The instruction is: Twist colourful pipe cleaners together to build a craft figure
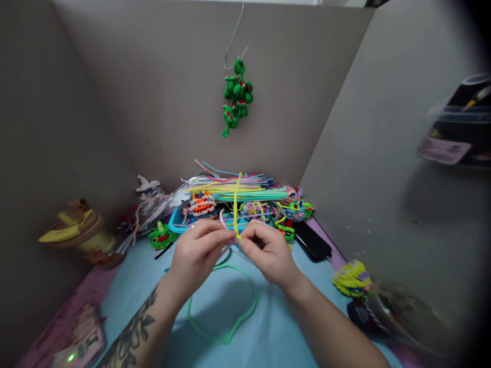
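Note:
Both hands meet over a light blue mat (276,327). My left hand (199,250) and my right hand (266,250) pinch the lower end of a yellow pipe cleaner (236,204), which rises upright between them. Their fingers are curled tight together at the pinch. A light green pipe cleaner (226,306) lies in a loose loop on the mat under my wrists. Behind the hands a blue tray (174,222) holds a pile of coloured pipe cleaners (238,191) and small pipe-cleaner figures.
A green pipe-cleaner figure (237,94) hangs from a wire hook on the grey back wall. A yellow-brown toy (79,227) stands at the left, a black phone (311,240) and a yellow-purple figure (352,278) at the right. Grey walls close in on three sides.

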The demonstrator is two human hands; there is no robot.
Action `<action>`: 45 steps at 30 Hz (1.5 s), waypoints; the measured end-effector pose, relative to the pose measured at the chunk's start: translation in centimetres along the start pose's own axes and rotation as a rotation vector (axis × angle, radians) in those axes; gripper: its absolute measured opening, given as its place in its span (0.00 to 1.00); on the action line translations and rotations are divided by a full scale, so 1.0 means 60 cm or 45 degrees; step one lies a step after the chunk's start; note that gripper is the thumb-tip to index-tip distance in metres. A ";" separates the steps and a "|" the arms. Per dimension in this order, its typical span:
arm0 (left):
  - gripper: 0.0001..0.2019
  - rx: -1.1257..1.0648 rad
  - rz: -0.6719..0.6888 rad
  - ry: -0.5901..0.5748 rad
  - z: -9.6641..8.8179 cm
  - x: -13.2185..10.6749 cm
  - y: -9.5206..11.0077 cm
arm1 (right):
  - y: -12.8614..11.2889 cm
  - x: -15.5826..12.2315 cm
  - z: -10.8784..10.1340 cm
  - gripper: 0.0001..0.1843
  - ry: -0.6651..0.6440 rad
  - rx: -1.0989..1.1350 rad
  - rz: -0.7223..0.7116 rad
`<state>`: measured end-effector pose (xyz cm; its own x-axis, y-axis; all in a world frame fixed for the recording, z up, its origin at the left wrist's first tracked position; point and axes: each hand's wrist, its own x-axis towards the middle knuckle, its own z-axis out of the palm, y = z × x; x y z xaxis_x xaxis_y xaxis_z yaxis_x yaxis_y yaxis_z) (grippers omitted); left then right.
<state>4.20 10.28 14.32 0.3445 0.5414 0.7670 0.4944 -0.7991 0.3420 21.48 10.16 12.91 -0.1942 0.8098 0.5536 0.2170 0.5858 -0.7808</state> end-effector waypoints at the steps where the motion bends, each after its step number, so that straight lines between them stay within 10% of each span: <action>1: 0.09 0.027 0.033 0.003 -0.002 0.001 -0.001 | -0.001 0.000 -0.001 0.09 -0.026 0.018 0.010; 17: 0.06 0.401 0.113 0.014 0.011 -0.009 0.016 | -0.007 -0.015 0.014 0.07 0.083 -0.310 -0.307; 33: 0.09 -0.232 -0.330 0.162 0.047 -0.023 0.069 | 0.005 -0.023 0.019 0.07 0.419 -0.405 -0.350; 41: 0.08 -0.142 -0.504 0.176 0.022 -0.002 0.036 | 0.006 -0.010 0.010 0.06 0.361 -0.177 -0.165; 45: 0.08 -0.322 -0.708 -0.078 0.015 0.005 0.016 | 0.009 -0.008 0.014 0.05 0.250 -0.101 -0.234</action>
<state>5.48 9.94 14.37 0.1385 0.9030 0.4068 0.4109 -0.4261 0.8060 20.90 10.06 12.01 -0.0499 0.6758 0.7354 0.2708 0.7179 -0.6413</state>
